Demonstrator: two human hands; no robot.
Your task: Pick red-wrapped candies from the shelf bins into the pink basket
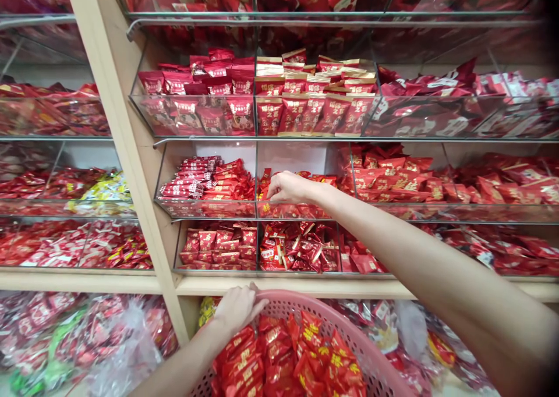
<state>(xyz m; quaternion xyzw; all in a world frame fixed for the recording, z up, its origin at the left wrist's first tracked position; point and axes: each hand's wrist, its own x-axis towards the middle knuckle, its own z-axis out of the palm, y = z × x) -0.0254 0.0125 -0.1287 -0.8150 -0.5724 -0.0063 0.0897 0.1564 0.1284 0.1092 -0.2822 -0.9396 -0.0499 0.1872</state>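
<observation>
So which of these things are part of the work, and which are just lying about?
Part of it: basket; left hand, on its rim; red packets inside; right hand, at a clear bin.

Just about: yellow packets, left shelf; plastic bags, lower left.

Right in front of me, this pale wooden shelving (pixel 209 284) carries tiers of clear bins (pixel 205 218), with gold-edged packets (pixel 314 114) standing upright up here, checked packets (pixel 192 178) heaped lower left, red packets (pixel 328 179) lying low in the next bin, yellow-wrapped pieces (pixel 107 193) farther left.
</observation>
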